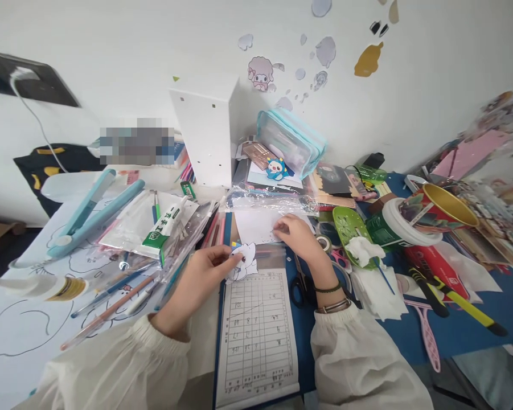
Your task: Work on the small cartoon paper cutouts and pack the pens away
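Note:
My left hand (209, 276) pinches a white paper cartoon cutout (245, 265) between thumb and fingers, over the top of a ruled form pad (258, 336) with handwritten figures. Curled at the fingertips, my right hand (299, 238) hovers by the edge of a white sheet (254, 226); whatever its fingers hold, if anything, is too small to make out. Black-handled scissors (299, 289) lie beside the pad, below my right wrist. A clear plastic film (269, 199) lies behind the white sheet.
Leftward are a light-blue hair straightener (85, 213), a glue bottle (46, 286), pens and plastic bags. A white box (205, 136) and a clear pencil case (290, 142) stand against the wall. To the right are a green dish (348, 228), a white tub (393, 225) and a pink-handled tool (427, 339).

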A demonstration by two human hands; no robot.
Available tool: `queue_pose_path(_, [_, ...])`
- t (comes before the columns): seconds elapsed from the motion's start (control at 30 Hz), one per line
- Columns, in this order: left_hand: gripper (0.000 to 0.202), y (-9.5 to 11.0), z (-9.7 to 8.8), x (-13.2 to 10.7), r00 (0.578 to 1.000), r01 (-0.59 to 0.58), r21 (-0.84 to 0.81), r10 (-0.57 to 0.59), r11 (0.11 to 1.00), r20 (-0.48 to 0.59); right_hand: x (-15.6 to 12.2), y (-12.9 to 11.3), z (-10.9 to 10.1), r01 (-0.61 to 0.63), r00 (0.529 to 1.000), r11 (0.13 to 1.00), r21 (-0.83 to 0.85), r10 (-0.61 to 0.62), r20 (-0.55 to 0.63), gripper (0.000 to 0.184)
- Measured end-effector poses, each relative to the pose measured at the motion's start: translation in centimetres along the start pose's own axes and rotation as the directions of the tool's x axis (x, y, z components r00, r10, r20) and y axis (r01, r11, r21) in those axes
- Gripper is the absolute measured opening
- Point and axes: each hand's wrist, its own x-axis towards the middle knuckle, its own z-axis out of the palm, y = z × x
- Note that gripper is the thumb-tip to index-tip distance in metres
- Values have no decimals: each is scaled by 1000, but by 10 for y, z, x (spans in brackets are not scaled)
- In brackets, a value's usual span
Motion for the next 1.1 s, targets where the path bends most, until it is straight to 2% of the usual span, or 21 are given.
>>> queue_pose_path(0.4, [30,-1,0,-2,1000,-15,-2,15,1000,-7,1,2,4,34,999,999,2,-34,18,9])
queue_pose_path(0.63, [30,1,2,-2,1000,-24,-31,23,999,-10,1,2,5,61,998,997,-51,-61,13,12])
queue_pose_path(0.87, [32,-3,1,0,1000,-15,-3,15,1000,-10,1,3,3,40,999,998,-40,-39,19,13])
queue_pose_path(1.0, [31,-4,1,1,1000,-20,9,20,1000,-5,-1,2,-2,-8,1000,999,50,7,21,11])
queue_pose_path(1.1, [31,-1,1,1,1000,-14,26,14,1000,0,-8,-12,-10,-33,998,961,275,16,66,10])
